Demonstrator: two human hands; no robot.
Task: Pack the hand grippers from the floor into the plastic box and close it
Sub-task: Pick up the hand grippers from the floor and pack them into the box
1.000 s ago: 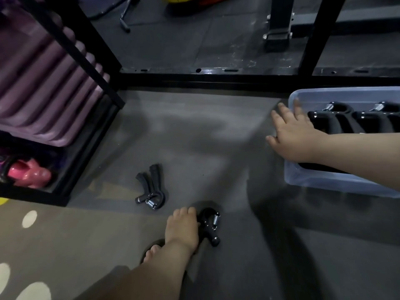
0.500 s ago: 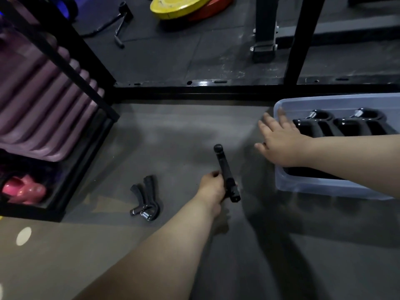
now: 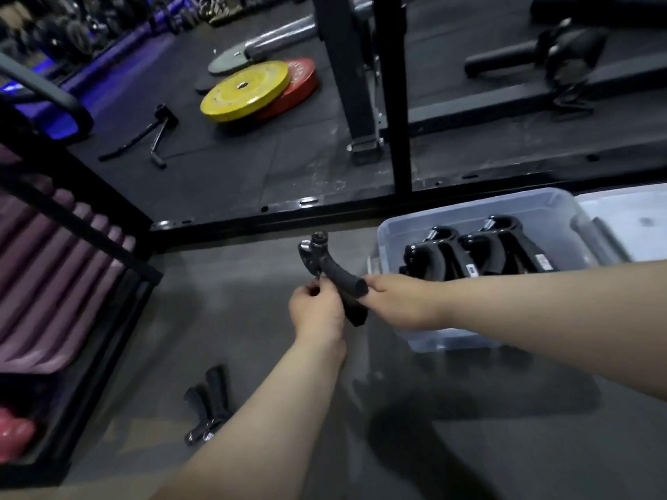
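A black hand gripper (image 3: 326,267) is held in the air just left of the clear plastic box (image 3: 444,339). My left hand (image 3: 315,312) grips its lower part and my right hand (image 3: 393,301) holds one handle's end. The box stands open on the floor with two black hand grippers (image 3: 476,252) standing side by side inside. Another black hand gripper (image 3: 207,405) lies on the grey floor near my left forearm, partly hidden by it. The box's pale lid (image 3: 628,220) lies behind the box at the right.
A black rack (image 3: 97,301) with purple step boards (image 3: 47,283) stands at the left, a pink kettlebell (image 3: 14,433) on its bottom shelf. A black frame rail (image 3: 325,211) crosses behind the box. Yellow and red weight plates (image 3: 252,90) lie farther back.
My left hand lifted the hand gripper from the floor and carried it up toward the box. My right hand left the box rim and took hold of the gripper's handle.
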